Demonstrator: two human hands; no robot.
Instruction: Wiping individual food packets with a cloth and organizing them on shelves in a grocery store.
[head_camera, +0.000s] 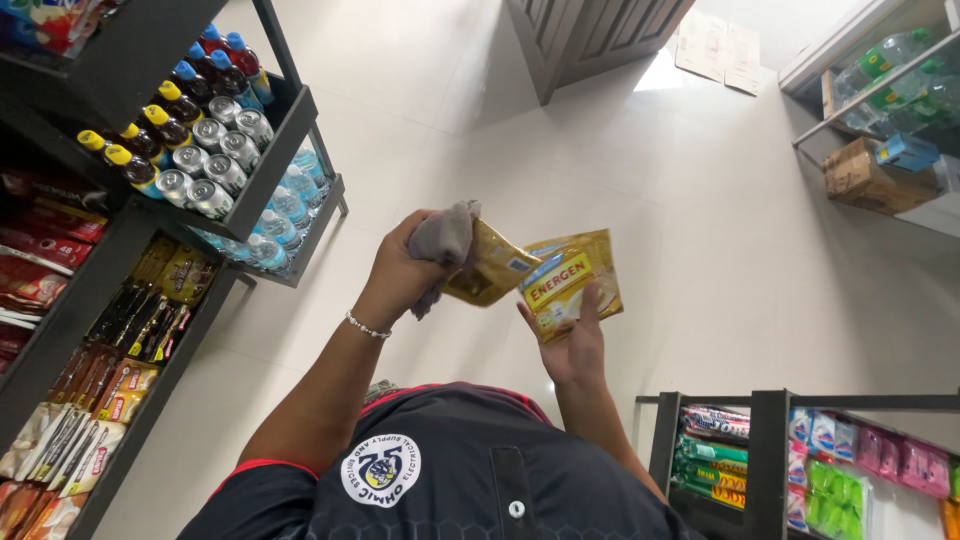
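Left hand (405, 262) clutching soft grey cloth (442, 238), right hand (572, 345) gripping glossy yellow sachets (570, 283).

Taking the dark shelf rack (270, 150) as the landmark: straight out from its front edge lies a wide stretch of pale floor (720, 230) where a hand can pass freely. On the rack itself the tiers are packed, cans (215, 150) and capped bottles (170, 110) above, snack packets (110, 385) below, leaving only thin gaps. Far across the floor from the rack, a cardboard box (865, 178) and a second low rack (770, 450) full of packets close off that side, and a dark door (590, 35) bounds the far end
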